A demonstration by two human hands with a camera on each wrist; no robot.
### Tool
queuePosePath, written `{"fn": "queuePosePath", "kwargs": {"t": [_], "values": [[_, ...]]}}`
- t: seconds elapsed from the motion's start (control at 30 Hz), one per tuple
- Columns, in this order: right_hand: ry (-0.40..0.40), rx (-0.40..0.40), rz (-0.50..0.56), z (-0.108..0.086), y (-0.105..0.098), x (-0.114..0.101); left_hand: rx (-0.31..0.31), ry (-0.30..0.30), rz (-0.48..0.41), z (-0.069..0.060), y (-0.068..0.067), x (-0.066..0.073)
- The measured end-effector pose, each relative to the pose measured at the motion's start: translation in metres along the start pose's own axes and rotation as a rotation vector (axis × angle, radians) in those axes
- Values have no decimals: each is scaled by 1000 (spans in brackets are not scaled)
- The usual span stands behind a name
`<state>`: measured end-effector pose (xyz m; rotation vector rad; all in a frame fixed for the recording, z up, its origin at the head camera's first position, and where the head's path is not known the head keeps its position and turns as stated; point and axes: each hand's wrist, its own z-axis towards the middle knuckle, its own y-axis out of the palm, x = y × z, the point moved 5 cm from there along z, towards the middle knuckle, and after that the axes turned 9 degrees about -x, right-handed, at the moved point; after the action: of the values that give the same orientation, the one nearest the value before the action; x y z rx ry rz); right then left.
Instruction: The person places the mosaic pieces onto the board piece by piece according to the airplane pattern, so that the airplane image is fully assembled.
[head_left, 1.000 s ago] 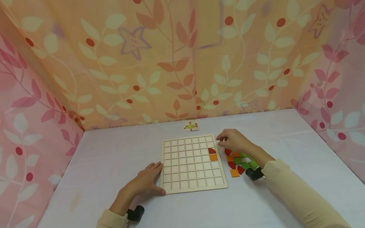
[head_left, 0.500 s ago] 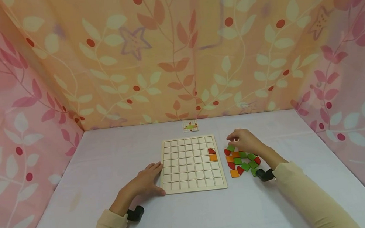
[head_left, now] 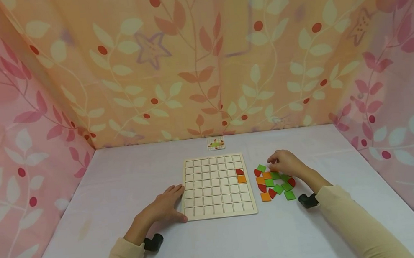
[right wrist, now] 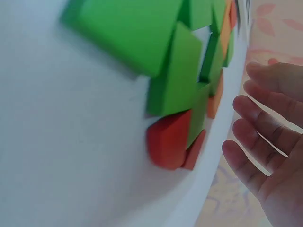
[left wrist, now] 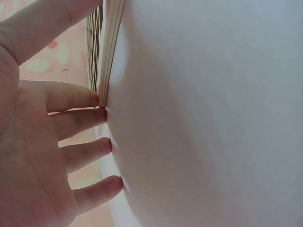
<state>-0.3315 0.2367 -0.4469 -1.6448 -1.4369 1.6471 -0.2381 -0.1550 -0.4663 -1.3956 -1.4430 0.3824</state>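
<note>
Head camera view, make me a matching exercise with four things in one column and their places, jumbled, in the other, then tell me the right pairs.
Things:
1. Left hand
2. Right hand
3. Small picture card
4. Orange square tile on the wooden grid board

Places:
A. Beyond the board's far edge
B. In the cell next to the red quarter-circle tile, on the side nearer the person
C. At the board's left edge
D. Over the loose tiles

Pairs: 1-C, 2-D, 3-A, 4-B
</note>
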Motion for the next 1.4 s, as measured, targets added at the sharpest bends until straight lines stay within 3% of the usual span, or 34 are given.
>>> {"fn": "queuePosePath", "kwargs": {"t": [0.43, 0.8, 1.13, 1.4], "values": [[48, -7, -7, -3, 2, 15, 4, 21, -2, 0, 0, -2], [68, -13, -13, -16, 1, 26, 6, 6, -10, 0, 1, -1], [11, -6, -52, -30, 1, 40, 11, 13, -4, 1, 0, -2], [48, 61, -60, -44, -6, 55, 7, 13, -1, 0, 1, -2]]}}
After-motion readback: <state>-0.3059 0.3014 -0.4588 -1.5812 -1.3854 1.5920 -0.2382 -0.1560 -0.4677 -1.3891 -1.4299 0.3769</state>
